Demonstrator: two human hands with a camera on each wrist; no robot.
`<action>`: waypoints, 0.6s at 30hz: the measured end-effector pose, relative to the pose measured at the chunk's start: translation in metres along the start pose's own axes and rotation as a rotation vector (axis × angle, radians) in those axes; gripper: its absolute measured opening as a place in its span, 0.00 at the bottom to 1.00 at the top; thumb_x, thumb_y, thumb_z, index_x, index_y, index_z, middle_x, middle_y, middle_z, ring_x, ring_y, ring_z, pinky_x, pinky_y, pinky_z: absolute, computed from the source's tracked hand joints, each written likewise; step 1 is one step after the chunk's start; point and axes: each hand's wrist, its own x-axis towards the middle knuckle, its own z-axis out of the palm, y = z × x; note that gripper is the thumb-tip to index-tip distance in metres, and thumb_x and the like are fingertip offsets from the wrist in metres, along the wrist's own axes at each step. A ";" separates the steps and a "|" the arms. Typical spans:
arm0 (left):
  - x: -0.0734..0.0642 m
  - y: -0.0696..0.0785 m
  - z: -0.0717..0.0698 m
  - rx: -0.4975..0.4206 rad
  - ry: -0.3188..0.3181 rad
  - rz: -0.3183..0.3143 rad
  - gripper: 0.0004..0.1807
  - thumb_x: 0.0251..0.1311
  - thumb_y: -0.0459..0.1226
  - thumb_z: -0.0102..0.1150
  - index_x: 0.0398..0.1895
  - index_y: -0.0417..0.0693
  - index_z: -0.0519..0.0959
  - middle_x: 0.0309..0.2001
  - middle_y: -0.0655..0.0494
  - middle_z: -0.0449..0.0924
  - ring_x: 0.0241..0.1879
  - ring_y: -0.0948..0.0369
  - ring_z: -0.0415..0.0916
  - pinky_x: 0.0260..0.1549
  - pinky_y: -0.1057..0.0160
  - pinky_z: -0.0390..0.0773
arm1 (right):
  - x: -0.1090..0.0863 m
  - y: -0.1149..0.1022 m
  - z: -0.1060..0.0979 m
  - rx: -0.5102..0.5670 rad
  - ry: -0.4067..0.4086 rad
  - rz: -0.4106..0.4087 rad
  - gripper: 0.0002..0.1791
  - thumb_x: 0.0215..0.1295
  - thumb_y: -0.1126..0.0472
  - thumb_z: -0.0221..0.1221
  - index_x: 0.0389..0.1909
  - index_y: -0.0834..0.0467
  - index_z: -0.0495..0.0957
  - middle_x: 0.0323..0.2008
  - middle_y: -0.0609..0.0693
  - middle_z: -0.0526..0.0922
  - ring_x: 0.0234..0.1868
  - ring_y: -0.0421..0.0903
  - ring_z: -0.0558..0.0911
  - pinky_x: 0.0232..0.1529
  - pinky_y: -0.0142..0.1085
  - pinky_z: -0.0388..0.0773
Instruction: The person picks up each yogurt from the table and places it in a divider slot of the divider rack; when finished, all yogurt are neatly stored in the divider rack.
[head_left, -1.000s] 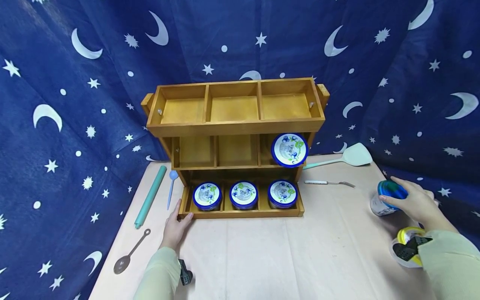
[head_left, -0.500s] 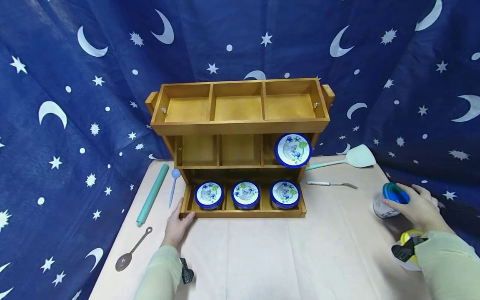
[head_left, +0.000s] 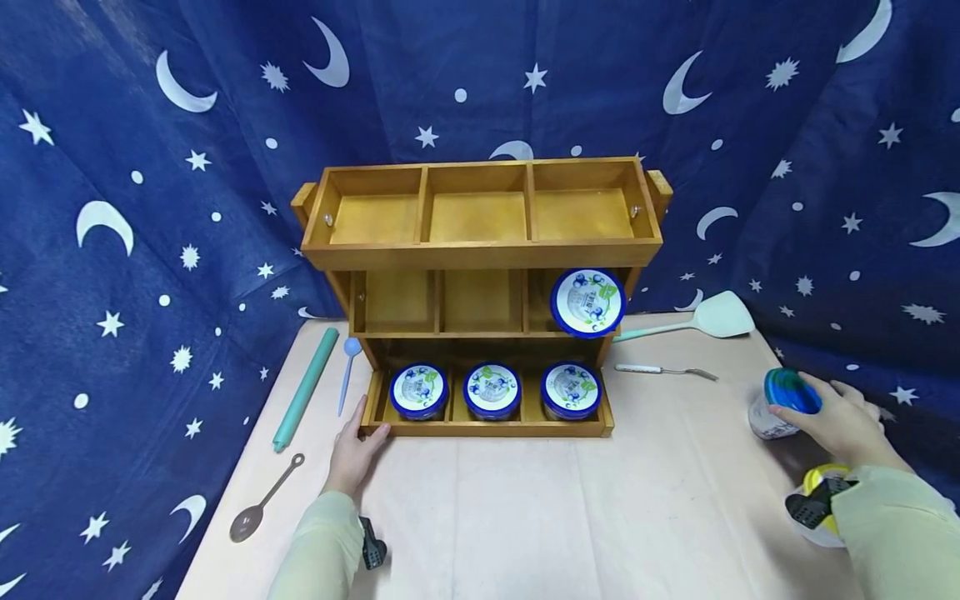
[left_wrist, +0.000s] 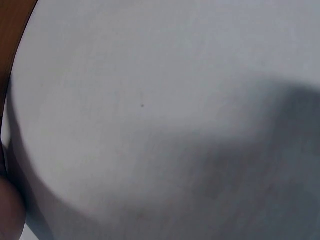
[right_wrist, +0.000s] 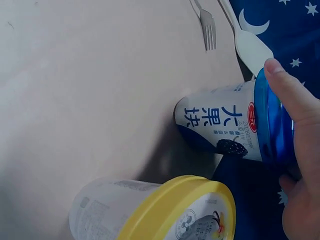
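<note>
My right hand (head_left: pixel 843 425) grips a white yogurt cup (right_wrist: pixel 217 125) by its shiny blue lid (head_left: pixel 791 392), thumb on one side and fingers over the other. Dark berries are printed on the cup, and its base is close over the table at the right. In front of it, partly under my right wrist in the head view, stands a cup with a yellow lid (right_wrist: pixel 172 205). My left hand (head_left: pixel 352 458) rests at the front left corner of a three-tier wooden shelf (head_left: pixel 480 256), thumb at the front edge and fingers straight along the side.
Blue-lidded tubs fill the bottom tier; another tub (head_left: pixel 588 302) sits in the middle tier's right compartment. A pale spatula (head_left: pixel 723 315) and a fork (head_left: pixel 667 370) lie right of the shelf. A green rod (head_left: pixel 306 390), blue spoon (head_left: pixel 349 358) and brown spoon (head_left: pixel 247 522) lie left.
The whole scene has slid slightly rightward in the head view. Both hands keep the same hold and place, the right on the blue-lidded cup, the left at the shelf corner.
</note>
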 end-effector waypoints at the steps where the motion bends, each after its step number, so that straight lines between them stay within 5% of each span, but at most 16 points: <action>1: -0.001 0.000 0.000 0.003 -0.002 -0.001 0.44 0.59 0.56 0.56 0.75 0.62 0.46 0.69 0.37 0.52 0.67 0.41 0.51 0.64 0.44 0.54 | -0.001 0.000 0.002 0.005 0.001 0.003 0.56 0.58 0.31 0.52 0.71 0.65 0.39 0.60 0.83 0.37 0.52 0.88 0.46 0.44 0.79 0.49; 8: -0.002 -0.001 -0.001 0.007 -0.007 -0.036 0.44 0.59 0.58 0.55 0.75 0.65 0.45 0.69 0.37 0.52 0.67 0.41 0.50 0.63 0.42 0.54 | 0.001 -0.005 0.007 0.046 0.015 -0.009 0.57 0.55 0.32 0.56 0.70 0.66 0.41 0.58 0.83 0.38 0.49 0.81 0.49 0.37 0.73 0.60; 18: 0.000 -0.002 0.000 0.001 0.003 -0.026 0.45 0.57 0.59 0.56 0.74 0.65 0.46 0.70 0.38 0.52 0.67 0.42 0.51 0.64 0.45 0.55 | 0.000 -0.008 0.009 -0.020 0.023 -0.018 0.59 0.53 0.32 0.58 0.71 0.64 0.41 0.58 0.82 0.42 0.49 0.82 0.50 0.37 0.72 0.62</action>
